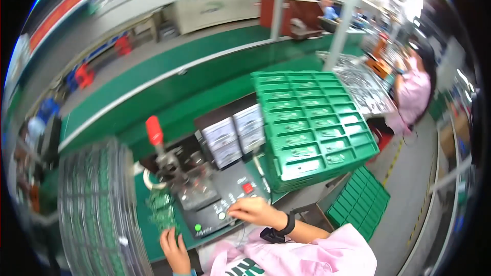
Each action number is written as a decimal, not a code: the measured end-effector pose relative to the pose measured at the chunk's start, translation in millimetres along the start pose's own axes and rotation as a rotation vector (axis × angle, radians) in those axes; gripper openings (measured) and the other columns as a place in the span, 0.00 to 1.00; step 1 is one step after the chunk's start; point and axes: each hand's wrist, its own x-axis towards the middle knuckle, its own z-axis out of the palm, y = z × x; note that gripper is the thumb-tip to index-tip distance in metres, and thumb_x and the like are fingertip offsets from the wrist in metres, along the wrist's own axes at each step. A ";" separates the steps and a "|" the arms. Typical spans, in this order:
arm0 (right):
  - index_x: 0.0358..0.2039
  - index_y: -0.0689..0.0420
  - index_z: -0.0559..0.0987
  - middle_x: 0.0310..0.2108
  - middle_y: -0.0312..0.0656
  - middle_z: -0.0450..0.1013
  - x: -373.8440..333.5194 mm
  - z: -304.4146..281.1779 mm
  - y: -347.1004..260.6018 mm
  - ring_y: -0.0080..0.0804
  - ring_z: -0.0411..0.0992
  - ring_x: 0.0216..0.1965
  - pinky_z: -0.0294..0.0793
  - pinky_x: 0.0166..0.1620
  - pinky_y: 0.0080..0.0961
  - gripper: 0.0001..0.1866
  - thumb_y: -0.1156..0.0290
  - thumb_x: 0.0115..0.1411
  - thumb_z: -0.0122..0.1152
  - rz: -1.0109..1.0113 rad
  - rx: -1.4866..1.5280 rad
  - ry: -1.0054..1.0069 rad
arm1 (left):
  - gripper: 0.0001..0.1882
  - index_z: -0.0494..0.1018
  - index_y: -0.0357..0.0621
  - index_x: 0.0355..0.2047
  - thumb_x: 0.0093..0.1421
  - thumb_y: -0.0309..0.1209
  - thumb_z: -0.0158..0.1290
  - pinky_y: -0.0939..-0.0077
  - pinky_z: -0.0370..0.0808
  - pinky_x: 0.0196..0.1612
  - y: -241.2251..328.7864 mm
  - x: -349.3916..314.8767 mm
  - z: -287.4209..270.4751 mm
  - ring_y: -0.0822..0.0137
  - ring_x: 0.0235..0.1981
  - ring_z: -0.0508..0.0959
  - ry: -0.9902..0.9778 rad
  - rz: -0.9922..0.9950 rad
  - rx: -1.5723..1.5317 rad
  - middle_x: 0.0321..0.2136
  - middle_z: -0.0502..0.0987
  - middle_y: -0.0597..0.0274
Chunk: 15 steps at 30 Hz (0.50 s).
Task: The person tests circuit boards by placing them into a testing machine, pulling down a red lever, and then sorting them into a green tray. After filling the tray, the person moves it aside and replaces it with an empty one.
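Observation:
My left hand (175, 251) is at the lower middle, fingers stretched and slightly apart, with fingertips at the near end of a group of green circuit boards (161, 209). My right hand (254, 210) is over the front of a black test box (232, 194), with fingers curled together near a round white button (221, 215). Whatever those fingers may hold is too small to make out. On the box stands a clamp fixture with a red handle (154, 130) and a clear block (197, 189). A green button (198, 227) and a red switch (248, 188) sit on its panel.
Stacked clear trays of boards (94, 204) stand at the left. To the right are a tall stack of green compartment trays (325, 128) and a lower green tray (360, 202). Behind the box are two lit displays (222, 140). A co-worker in pink (413, 92) sits far right.

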 end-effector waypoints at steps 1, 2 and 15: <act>0.32 0.59 0.80 0.28 0.41 0.78 0.4 -2.8 -2.1 0.36 0.77 0.27 0.76 0.31 0.28 0.05 0.71 0.58 0.65 -0.025 0.012 -0.041 | 0.11 0.76 0.34 0.41 0.56 0.18 0.54 0.61 0.73 0.48 1.5 1.6 2.8 0.48 0.47 0.75 0.046 -0.037 -0.029 0.40 0.77 0.48; 0.32 0.59 0.80 0.28 0.41 0.78 -3.0 -5.8 -2.0 0.36 0.77 0.27 0.76 0.31 0.28 0.05 0.71 0.58 0.65 -0.024 -0.014 0.016 | 0.11 0.76 0.34 0.41 0.56 0.18 0.54 0.61 0.73 0.48 -7.3 -0.5 5.0 0.48 0.47 0.75 0.032 0.022 -0.045 0.40 0.77 0.48; 0.36 0.61 0.78 0.30 0.42 0.77 -4.3 -4.9 4.7 0.38 0.76 0.29 0.74 0.32 0.30 0.06 0.73 0.61 0.61 -0.083 0.143 -0.044 | 0.11 0.75 0.38 0.44 0.61 0.26 0.54 0.58 0.71 0.45 -9.3 5.6 -1.1 0.45 0.41 0.73 -0.039 0.191 0.169 0.43 0.73 0.45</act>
